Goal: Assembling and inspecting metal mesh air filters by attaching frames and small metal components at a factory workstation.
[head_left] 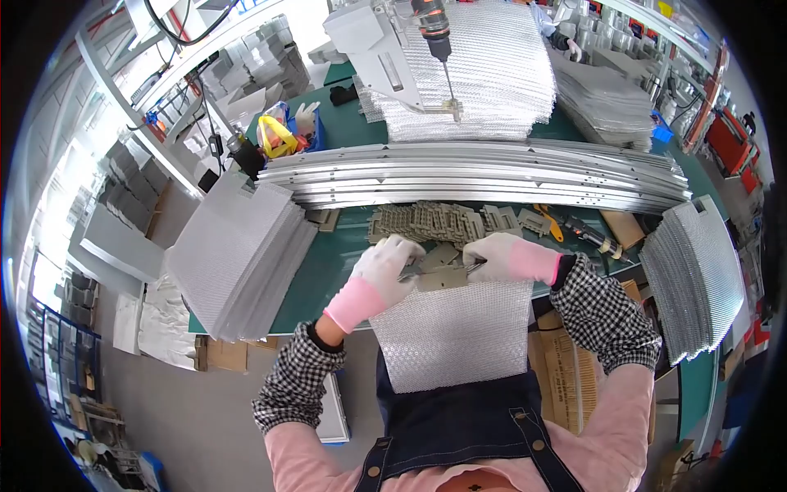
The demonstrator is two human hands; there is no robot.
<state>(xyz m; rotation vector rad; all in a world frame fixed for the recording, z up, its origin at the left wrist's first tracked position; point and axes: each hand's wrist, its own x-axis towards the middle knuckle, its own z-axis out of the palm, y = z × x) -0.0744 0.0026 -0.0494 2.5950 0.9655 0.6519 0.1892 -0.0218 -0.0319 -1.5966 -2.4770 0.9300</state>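
A flat beige bracket (443,280) lies across the upper edge of a silver honeycomb mesh sheet (459,336), which hangs over the bench edge against my apron. My left hand (388,269), in a white and pink glove, is closed at the bracket's left end. At its right end, my gloved right hand (497,257) pinches with thumb and forefinger; the exact contact is partly hidden. Just beyond my hands is a heap of similar beige brackets (426,221), with a few loose ones between them.
Long aluminium profiles (475,176) run across the green bench behind the brackets. Mesh stacks stand left (238,258) and right (697,275). A power screwdriver (597,239) and an orange-handled tool (552,223) lie right. Above hangs a vertical driver (434,33).
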